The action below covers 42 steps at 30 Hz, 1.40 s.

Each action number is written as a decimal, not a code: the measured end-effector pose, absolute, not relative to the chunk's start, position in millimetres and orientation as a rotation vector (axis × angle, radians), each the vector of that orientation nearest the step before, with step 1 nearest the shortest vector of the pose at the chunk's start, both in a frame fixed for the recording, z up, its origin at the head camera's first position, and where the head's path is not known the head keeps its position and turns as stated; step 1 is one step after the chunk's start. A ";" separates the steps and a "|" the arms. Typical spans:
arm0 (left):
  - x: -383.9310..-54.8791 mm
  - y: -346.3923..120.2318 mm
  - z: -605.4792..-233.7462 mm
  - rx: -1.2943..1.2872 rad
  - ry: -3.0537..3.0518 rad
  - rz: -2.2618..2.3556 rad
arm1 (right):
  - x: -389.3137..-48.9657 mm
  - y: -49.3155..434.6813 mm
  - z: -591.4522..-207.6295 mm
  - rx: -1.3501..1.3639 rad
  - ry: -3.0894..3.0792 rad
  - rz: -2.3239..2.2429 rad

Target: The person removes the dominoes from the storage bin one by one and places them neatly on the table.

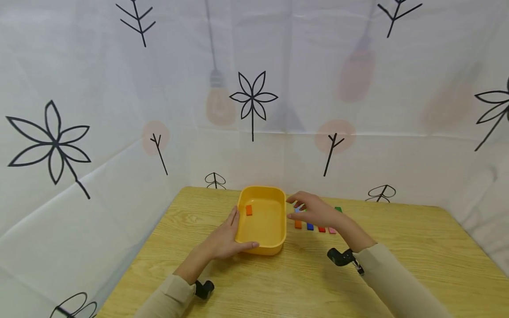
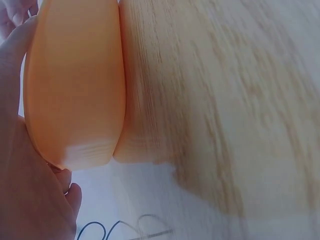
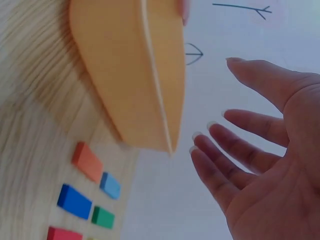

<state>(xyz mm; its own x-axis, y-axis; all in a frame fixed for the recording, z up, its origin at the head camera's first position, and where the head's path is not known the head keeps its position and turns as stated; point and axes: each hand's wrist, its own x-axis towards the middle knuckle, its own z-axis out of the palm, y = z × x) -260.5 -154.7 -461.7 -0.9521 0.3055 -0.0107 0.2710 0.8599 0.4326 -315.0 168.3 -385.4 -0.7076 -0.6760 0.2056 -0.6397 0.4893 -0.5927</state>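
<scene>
A yellow plastic bin stands on the table with one small orange block inside, towards its left wall. My left hand holds the bin's near left corner, thumb over the front rim and fingers along the left side. In the left wrist view the bin's outer wall fills the space beside that hand. Just right of the bin, my right hand hovers with spread, bent fingers and nothing in them. Below it lie flat blocks: an orange block, a blue block and a red block among them.
A light blue block and a green block lie farther back, and a pink block ends the front row. The wooden table meets a white patterned cloth at its back edge.
</scene>
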 end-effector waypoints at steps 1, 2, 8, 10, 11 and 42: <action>-260.4 -155.1 -461.4 0.455 2.953 0.673 | -317.3 163.9 -384.7 -1.169 2.657 -1.028; -260.5 -155.4 -461.3 0.452 2.952 0.672 | -319.5 159.5 -383.7 -1.166 2.652 -1.033; -260.9 -155.7 -460.8 0.449 2.939 0.678 | -333.9 133.8 -378.0 -1.104 2.637 -1.077; -260.7 -155.3 -460.3 0.448 2.935 0.682 | -339.9 125.1 -377.1 -1.088 2.644 -1.070; -260.3 -155.0 -459.5 0.450 2.936 0.684 | -343.1 120.7 -376.8 -1.070 2.644 -1.075; -263.4 -156.9 -461.0 0.488 2.954 0.653 | -400.3 39.2 -449.3 -0.584 2.463 -1.171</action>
<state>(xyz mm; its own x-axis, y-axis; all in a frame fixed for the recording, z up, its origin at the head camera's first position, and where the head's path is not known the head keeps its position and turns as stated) -263.4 -156.9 -461.0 -0.9464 0.3231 -0.0064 0.2903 0.8587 0.4223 -400.3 39.2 -449.3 -0.8534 -0.5035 -0.1347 -0.2134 0.5733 -0.7911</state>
